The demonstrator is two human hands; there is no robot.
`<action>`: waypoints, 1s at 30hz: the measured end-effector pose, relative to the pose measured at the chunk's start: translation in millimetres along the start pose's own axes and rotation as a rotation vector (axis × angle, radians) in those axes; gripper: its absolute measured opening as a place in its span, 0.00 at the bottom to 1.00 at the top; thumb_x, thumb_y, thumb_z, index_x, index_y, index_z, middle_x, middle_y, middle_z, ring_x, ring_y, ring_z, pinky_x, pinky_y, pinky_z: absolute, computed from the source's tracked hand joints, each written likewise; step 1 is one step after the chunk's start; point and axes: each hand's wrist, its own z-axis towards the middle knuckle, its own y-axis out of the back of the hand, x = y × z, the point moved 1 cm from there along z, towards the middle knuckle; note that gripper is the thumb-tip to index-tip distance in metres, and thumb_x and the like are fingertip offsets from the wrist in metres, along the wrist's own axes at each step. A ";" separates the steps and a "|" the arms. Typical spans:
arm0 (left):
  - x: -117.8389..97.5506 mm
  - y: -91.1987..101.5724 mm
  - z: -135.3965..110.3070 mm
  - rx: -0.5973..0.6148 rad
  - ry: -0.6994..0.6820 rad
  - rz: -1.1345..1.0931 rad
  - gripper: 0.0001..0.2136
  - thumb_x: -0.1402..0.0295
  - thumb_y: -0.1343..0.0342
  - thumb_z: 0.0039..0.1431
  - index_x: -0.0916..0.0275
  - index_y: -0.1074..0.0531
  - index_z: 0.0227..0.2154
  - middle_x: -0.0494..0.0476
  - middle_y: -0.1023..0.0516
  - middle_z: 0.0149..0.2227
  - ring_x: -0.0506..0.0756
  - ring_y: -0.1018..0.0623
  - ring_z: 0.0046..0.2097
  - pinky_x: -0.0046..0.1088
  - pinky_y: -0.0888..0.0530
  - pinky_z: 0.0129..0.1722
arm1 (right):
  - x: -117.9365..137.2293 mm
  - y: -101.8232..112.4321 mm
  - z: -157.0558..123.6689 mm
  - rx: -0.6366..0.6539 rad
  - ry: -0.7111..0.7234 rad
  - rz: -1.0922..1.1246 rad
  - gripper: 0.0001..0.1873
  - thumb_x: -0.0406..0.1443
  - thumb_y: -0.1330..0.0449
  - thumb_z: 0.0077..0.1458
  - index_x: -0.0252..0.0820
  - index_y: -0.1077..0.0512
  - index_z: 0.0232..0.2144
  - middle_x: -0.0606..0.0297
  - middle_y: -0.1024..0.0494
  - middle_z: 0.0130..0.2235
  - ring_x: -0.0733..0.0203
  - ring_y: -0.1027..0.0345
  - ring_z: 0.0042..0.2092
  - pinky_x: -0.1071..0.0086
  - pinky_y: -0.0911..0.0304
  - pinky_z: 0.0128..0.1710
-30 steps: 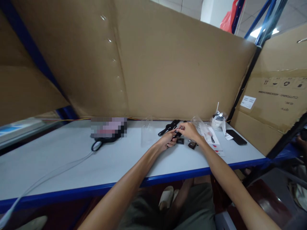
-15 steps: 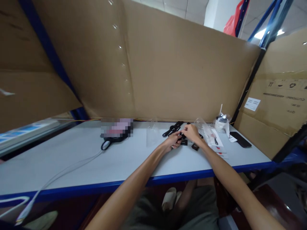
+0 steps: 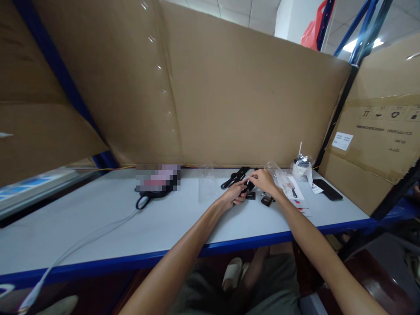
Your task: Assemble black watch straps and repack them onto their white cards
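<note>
My left hand [image 3: 233, 195] is closed around a glossy black item [image 3: 249, 185], whose exact kind I cannot make out. At its upper end, the fingers of my right hand [image 3: 262, 179] are bent and pressed together against it. Several black long-handled tools [image 3: 234, 178] lie just behind my left hand. A small dark block [image 3: 251, 196] rests in front of the held item, and another dark block [image 3: 267, 200] with a brownish top sits below my right wrist.
Right of my hands lie printed cards [image 3: 298, 202] and clear plastic wrapping [image 3: 275, 169]. Beyond are a white roll [image 3: 301, 170] and a black phone-like slab [image 3: 328, 190]. A clear bag [image 3: 207, 188] and a cabled, blurred-out device [image 3: 160, 190] are leftward. Cardboard [image 3: 229, 100] walls the back.
The view has shifted slightly. My hands stay together at nearly the same spot, and more of the black item's glossy surface now shows between them.
</note>
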 end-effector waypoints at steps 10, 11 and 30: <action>2.9 5.7 5.2 0.040 -0.009 -0.006 0.30 0.70 0.45 0.62 0.56 0.41 0.67 0.39 0.44 0.21 0.44 0.47 0.15 0.18 0.59 0.16 | 0.1 5.9 -1.1 0.083 0.059 0.002 0.15 0.30 0.38 0.56 0.47 0.15 0.42 0.69 0.18 0.30 0.64 0.30 0.32 0.72 0.46 0.32; 2.8 5.5 5.2 0.046 -0.010 -0.006 0.29 0.70 0.45 0.62 0.56 0.40 0.66 0.39 0.44 0.21 0.44 0.47 0.15 0.18 0.59 0.16 | 0.2 7.2 -1.6 0.104 0.068 0.006 0.16 0.29 0.38 0.55 0.47 0.15 0.42 0.69 0.18 0.30 0.64 0.30 0.32 0.72 0.46 0.32; -3.0 -3.8 -3.3 -0.015 -0.036 0.039 0.17 0.72 0.44 0.57 0.59 0.35 0.49 0.39 0.42 0.20 0.43 0.47 0.14 0.17 0.60 0.16 | -9.7 -11.7 4.9 0.085 0.106 0.146 0.21 0.43 0.40 0.65 0.38 0.16 0.27 0.69 0.26 0.21 0.66 0.37 0.27 0.72 0.51 0.29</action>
